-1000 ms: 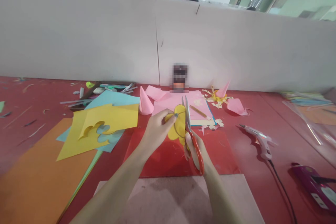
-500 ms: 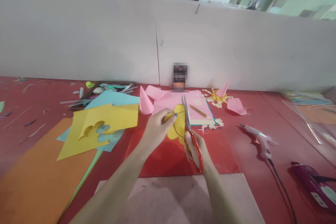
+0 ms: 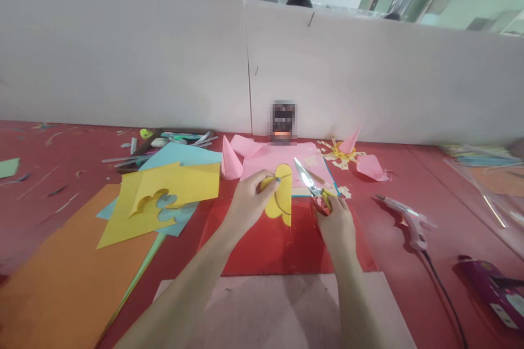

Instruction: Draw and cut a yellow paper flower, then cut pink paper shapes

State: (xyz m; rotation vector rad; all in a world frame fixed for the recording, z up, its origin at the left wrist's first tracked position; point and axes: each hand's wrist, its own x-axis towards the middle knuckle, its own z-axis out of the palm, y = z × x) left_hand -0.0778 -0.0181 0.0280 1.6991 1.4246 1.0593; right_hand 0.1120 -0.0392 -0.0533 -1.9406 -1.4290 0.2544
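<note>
Pinched between the fingers of my left hand (image 3: pixel 252 196) is a yellow paper flower shape (image 3: pixel 283 191) with scalloped edges and a dark curved line on it. My right hand (image 3: pixel 338 223) grips a pair of scissors (image 3: pixel 313 185) with red and yellow handles, apart from the paper. The blades look closed and point up and to the left. Beneath both hands lies a shiny red sheet (image 3: pixel 270 251). Just beyond are pink paper sheets (image 3: pixel 282 155) with a pencil on them, partly behind the scissors.
To the left, a cut yellow sheet (image 3: pixel 196 180) overlaps blue paper and an orange sheet (image 3: pixel 53 272). A pink paper cone (image 3: pixel 231 161) stands near the middle. On the right lie a glue gun (image 3: pixel 409 221) and a purple power strip (image 3: pixel 489 289). A white partition (image 3: pixel 123 54) stands behind.
My right hand has drawn the scissors away from the yellow paper to the right and turned them. The paper's right edge is now straight. My left hand still holds it.
</note>
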